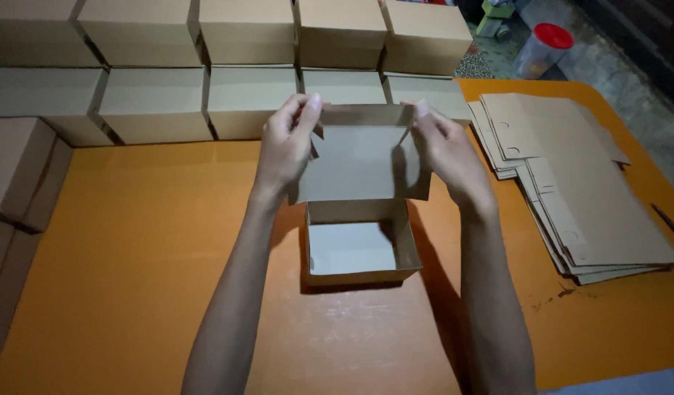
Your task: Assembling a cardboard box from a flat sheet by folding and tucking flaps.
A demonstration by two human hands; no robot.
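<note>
Two hands pinch the raised lid's corner flaps of a small brown cardboard box (360, 245) mid-counter: left hand (287, 143), right hand (446, 146), fingers closed, lid upright; flat blanks (593, 197) right of box; finished boxes (249, 95) behind.

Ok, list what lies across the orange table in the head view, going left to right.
Closed boxes at the left edge → left hand → open box with its raised lid → right hand → stack of flat cardboard blanks.
</note>
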